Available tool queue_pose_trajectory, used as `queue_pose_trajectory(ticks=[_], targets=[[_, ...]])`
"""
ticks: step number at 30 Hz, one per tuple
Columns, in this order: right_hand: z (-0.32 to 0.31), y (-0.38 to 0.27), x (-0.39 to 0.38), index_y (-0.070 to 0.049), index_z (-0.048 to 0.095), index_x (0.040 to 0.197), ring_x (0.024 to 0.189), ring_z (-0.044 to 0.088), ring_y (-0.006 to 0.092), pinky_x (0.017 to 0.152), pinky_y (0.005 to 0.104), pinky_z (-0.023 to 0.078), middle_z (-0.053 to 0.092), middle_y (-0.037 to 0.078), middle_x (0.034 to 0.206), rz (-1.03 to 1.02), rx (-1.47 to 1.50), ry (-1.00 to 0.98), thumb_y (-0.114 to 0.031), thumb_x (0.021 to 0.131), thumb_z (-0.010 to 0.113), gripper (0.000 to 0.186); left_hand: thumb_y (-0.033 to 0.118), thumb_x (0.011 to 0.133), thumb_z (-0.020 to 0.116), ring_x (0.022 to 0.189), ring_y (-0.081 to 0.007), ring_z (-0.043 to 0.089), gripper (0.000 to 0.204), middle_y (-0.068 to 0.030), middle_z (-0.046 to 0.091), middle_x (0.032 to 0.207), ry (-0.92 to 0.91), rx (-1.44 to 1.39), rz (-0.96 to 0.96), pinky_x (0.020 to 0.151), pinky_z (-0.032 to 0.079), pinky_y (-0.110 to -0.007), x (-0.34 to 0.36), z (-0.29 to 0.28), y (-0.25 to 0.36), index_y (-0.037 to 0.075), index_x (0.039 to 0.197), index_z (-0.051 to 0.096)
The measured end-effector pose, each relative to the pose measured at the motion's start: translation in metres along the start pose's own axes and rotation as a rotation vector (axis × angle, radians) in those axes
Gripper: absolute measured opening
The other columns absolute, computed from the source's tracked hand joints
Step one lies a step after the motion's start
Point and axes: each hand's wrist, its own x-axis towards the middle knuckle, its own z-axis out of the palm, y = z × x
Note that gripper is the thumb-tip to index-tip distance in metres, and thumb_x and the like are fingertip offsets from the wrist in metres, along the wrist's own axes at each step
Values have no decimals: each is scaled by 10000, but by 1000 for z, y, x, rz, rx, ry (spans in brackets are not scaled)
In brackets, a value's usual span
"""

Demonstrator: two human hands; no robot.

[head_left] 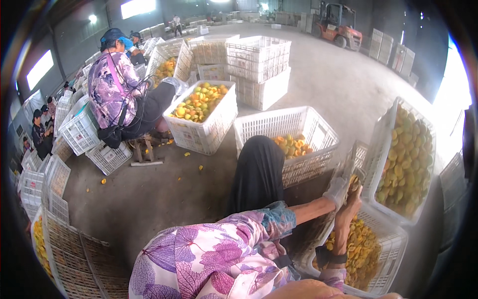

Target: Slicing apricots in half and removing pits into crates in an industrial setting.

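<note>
My left hand (337, 192), in a pale thin glove, and my bare right hand (350, 203) come together at the right, over a crate. Between them is a small brownish-yellow piece (354, 185), perhaps fruit, too blurred to name. The right fingers curl around it; the left fingers are closed against it and partly hidden. Below the right forearm, the white crate (398, 249) holds yellow-orange cut fruit pieces (363, 246). Just beyond my hands stands a crate (368, 182) full of whole yellow-green fruit (406, 162).
Before my knee is a white crate (266, 119) with halved orange fruit (291, 145). Another fruit-filled crate (214, 132) stands farther left, beside a seated person (117, 89). Stacked crates (259, 60) rise behind. A forklift (341, 30) is at the back. Fruit scraps (187, 154) lie on the floor.
</note>
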Motion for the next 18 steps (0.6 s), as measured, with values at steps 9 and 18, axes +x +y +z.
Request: queue_pose_trajectory(ticks=[9,18], targets=[[-12,-19,-3,61,475,928,633,544,314,594,416,431,563,231,708,-357,-711,-231,7,791,543,162,415,916,501,674,-101,530,408,-4,595,713,3,109,97,612,425,-262,-11,-10,6,68,746,633],[-24,-80,-39,-17,470,860,399,369,93,348,246,259,463,38,591,356,-275,-470,-76,787,543,118,436,900,518,520,-124,508,501,-15,555,557,-181,462,180,529,413,-286,-10,-6,1,36,606,582]])
